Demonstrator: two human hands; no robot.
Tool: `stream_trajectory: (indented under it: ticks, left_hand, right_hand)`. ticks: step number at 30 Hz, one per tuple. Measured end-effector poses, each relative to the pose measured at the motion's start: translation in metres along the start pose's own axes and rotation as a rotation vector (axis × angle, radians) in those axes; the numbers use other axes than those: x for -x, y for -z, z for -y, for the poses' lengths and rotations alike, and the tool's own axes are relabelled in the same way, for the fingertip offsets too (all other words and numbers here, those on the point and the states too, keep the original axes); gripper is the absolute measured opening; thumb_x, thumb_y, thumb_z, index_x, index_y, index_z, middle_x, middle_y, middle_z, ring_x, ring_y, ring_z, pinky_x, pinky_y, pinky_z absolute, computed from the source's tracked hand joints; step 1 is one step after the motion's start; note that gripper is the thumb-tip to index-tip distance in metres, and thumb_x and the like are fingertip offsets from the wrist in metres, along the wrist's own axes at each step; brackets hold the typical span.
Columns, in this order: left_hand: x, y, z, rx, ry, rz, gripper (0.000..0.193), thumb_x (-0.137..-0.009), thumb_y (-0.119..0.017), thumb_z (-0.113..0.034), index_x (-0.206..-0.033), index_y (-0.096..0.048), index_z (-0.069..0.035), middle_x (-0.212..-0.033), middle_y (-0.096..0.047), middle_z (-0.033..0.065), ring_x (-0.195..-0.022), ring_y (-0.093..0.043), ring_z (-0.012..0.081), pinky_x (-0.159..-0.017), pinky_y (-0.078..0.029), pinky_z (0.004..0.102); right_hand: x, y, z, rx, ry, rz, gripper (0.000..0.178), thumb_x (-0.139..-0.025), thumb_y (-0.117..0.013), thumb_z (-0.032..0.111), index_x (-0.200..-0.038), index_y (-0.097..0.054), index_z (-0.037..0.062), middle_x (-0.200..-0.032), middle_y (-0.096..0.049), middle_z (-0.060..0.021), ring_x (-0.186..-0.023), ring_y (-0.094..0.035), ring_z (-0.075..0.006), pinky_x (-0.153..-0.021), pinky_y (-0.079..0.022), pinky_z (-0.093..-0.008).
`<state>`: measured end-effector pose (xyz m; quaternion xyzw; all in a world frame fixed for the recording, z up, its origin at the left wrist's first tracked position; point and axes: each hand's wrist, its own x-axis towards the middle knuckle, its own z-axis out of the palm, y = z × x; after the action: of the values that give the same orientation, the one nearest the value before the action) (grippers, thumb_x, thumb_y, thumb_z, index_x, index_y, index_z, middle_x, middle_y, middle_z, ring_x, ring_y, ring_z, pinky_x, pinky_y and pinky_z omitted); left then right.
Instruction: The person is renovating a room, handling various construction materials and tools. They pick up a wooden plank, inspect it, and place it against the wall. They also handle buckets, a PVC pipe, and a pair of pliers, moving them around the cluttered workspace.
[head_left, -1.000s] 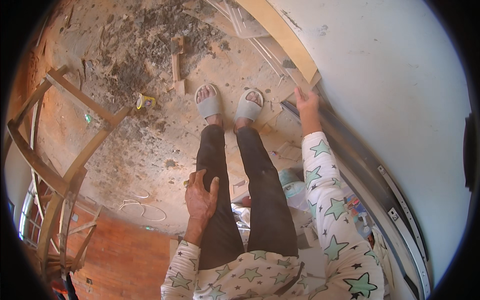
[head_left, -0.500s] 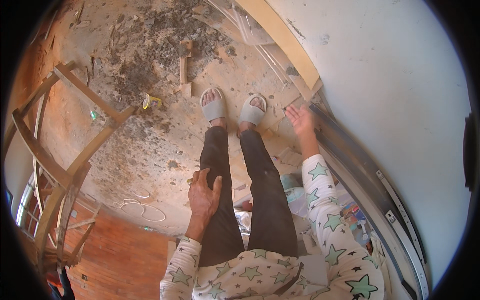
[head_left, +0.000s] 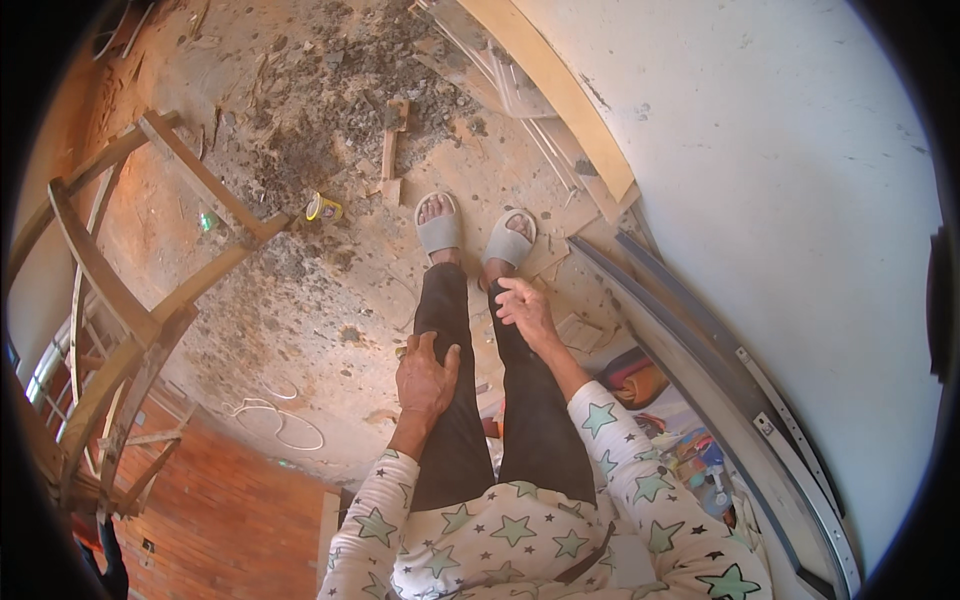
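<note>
My left hand is over my left leg near the knee, fingers curled downward and thumb apart. A small yellowish thing peeks out at the edge of its fingers; the rest is hidden, so its kind is unclear. My right hand hovers over my right shin with nothing in it, its fingers loosely apart and bent. Beyond the hands, my feet in grey slide sandals stand on the dusty floor. Nearest to the right forearm are long dark metal rails, leaning along the pale panel.
A wooden frame stands at left. A yellow tub, wood scraps and rubble lie ahead. A white cord loops on the floor. Coloured clutter sits beside my right arm, below the large pale panel.
My right hand has swung left, from beside the rails to over my right shin. My left hand stays over the left leg. The view has shifted slightly.
</note>
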<state>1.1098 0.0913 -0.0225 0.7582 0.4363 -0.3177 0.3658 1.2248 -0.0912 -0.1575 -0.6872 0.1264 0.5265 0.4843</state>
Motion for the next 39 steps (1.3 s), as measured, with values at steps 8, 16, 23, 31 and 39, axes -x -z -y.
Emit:
stream_trajectory:
  ticks: [8,16,23,31,39]
  left_hand:
    - [0.002,-0.004,0.004,0.018,0.012,-0.016,0.047,-0.091,-0.069,-0.034,-0.123,-0.062,0.0,-0.117,-0.061,0.0228,-0.105,-0.064,0.043,-0.089,-0.052,0.0509]
    - [0.004,-0.004,0.004,0.088,0.062,-0.016,0.047,-0.091,-0.069,-0.034,-0.124,-0.063,-0.001,-0.118,-0.062,0.0212,-0.11,-0.062,0.0406,-0.095,-0.05,0.0486]
    - [0.004,-0.001,0.002,0.104,0.065,-0.014,0.048,-0.091,-0.07,-0.034,-0.125,-0.061,-0.001,-0.123,-0.061,0.0196,-0.11,-0.062,0.0408,-0.093,-0.051,0.0496]
    - [0.002,0.01,0.002,0.218,0.089,-0.039,0.046,-0.092,-0.07,-0.03,-0.124,-0.061,0.0,-0.123,-0.062,0.0206,-0.114,-0.06,0.041,-0.097,-0.048,0.0488]
    - [-0.007,0.031,-0.002,0.277,0.078,-0.052,0.046,-0.091,-0.07,-0.025,-0.125,-0.059,0.005,-0.126,-0.06,0.0266,-0.119,-0.058,0.0447,-0.101,-0.047,0.0499]
  right_hand:
    - [-0.002,-0.026,-0.012,0.612,0.249,0.087,0.033,-0.09,-0.058,0.009,-0.123,-0.066,0.0041,-0.089,-0.071,-0.0198,-0.081,-0.071,-0.0352,-0.077,-0.056,-0.0438]
    - [-0.056,-0.03,0.003,0.93,0.513,0.074,0.044,-0.087,-0.062,0.007,-0.131,-0.059,0.0036,-0.105,-0.069,-0.0219,-0.098,-0.067,-0.0411,-0.086,-0.054,-0.0498]
    - [-0.103,-0.072,0.063,1.342,0.508,0.238,0.047,-0.088,-0.064,0.007,-0.135,-0.056,0.0047,-0.123,-0.061,-0.0173,-0.117,-0.059,-0.0362,-0.092,-0.053,-0.0471]
    - [-0.169,-0.124,0.068,1.424,0.752,0.206,0.045,-0.095,-0.055,0.011,-0.14,-0.054,0.0078,-0.123,-0.058,-0.0166,-0.12,-0.055,-0.0355,-0.094,-0.051,-0.0449]
    - [-0.206,-0.158,0.059,1.382,0.538,0.264,0.05,-0.095,-0.05,0.008,-0.145,-0.048,0.0051,-0.129,-0.057,-0.0206,-0.124,-0.052,-0.0384,-0.101,-0.046,-0.0494]
